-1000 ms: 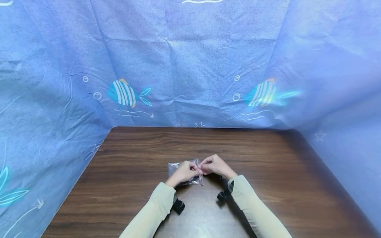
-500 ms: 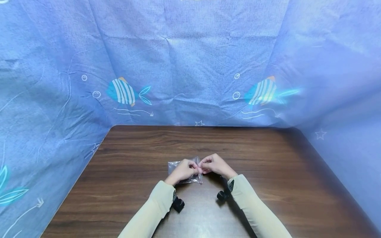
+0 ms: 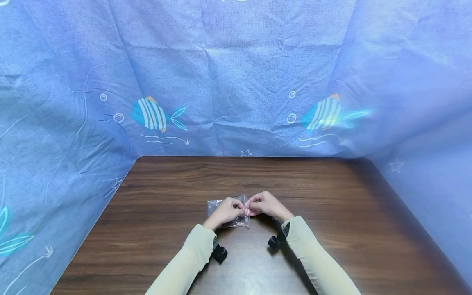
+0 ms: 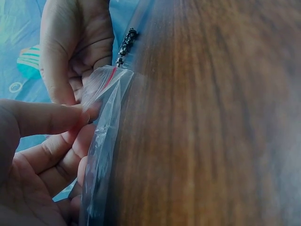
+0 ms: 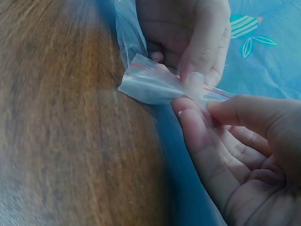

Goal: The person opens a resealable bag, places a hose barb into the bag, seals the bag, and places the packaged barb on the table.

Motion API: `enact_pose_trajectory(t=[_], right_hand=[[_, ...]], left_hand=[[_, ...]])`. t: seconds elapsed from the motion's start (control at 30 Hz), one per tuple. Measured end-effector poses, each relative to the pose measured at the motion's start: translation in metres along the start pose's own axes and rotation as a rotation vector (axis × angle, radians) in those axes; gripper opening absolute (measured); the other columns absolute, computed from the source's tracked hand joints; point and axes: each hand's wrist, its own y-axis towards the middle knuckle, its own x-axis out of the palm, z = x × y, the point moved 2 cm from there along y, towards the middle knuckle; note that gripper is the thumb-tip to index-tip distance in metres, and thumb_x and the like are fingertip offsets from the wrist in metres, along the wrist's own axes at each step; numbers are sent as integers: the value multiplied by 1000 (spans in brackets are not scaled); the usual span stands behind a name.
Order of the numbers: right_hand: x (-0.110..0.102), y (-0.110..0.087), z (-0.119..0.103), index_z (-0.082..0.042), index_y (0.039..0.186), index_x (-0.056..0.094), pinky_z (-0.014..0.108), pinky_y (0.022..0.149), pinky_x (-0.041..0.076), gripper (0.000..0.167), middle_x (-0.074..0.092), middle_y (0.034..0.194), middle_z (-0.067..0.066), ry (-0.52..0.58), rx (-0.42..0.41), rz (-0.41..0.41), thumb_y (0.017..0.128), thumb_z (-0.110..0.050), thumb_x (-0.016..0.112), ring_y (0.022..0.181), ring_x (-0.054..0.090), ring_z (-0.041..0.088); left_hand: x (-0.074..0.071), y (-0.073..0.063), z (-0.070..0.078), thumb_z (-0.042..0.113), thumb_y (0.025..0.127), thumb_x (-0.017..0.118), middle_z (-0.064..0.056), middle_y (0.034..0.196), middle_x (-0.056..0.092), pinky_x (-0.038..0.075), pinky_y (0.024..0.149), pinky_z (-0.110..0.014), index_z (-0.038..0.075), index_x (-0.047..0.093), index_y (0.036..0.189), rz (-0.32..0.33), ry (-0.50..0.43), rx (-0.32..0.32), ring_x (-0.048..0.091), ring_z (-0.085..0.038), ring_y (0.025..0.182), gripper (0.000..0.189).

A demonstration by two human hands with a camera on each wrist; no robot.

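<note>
Between my hands is a clear zip-lock bag (image 3: 239,222) with a red line (image 4: 110,77) along its mouth. My left hand (image 3: 226,212) pinches the bag near that mouth between thumb and fingers. Opposite it, my right hand (image 3: 269,206) pinches the mouth's edge, the fingertips of both hands almost meeting. In the right wrist view, the plastic (image 5: 150,87) looks folded and creased beside the fingers. Much of the bag lies under my left hand in the head view, and its contents cannot be made out.
The bag is over a brown wood-grain table (image 3: 177,180). A blue curtain (image 3: 236,82) with printed fish hangs round the table. A dark, beaded-looking strip (image 4: 126,44) shows beyond the bag; its kind is unclear. Black cameras (image 3: 220,254) sit at both wrists.
Both hands keep their pinch on the bag. Its mouth edge has shifted very slightly to the left, and the head view has moved a little.
</note>
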Motion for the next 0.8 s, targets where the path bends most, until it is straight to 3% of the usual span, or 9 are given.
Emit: enact_pose_trajectory(t=[0.3, 0.57, 0.8], right_hand=[[-2, -3, -2, 18, 100, 64, 28, 69, 58, 23, 70, 77, 7, 20, 9, -13, 89, -1, 58, 69, 66, 10], [-4, -4, -1, 16, 101, 65, 26, 65, 57, 24, 70, 74, 7, 5, 29, 15, 90, -5, 62, 64, 66, 9], [-6, -6, -5, 15, 98, 66, 26, 62, 56, 22, 70, 72, 7, -50, -12, 50, 89, -4, 61, 61, 64, 8]], left_hand=[[-1, 0, 1, 15, 80, 68, 6, 67, 58, 40, 62, -22, 5, 67, 74, -4, -25, -44, 49, -7, 64, 11], [-2, -1, 1, 20, 91, 63, -4, 70, 67, 41, 63, -21, 4, 68, 73, -25, 0, 6, 51, -5, 64, 25], [-8, -2, 2, 19, 93, 60, -6, 72, 66, 41, 62, -21, 4, 66, 76, -47, -3, 46, 50, -6, 64, 24]])
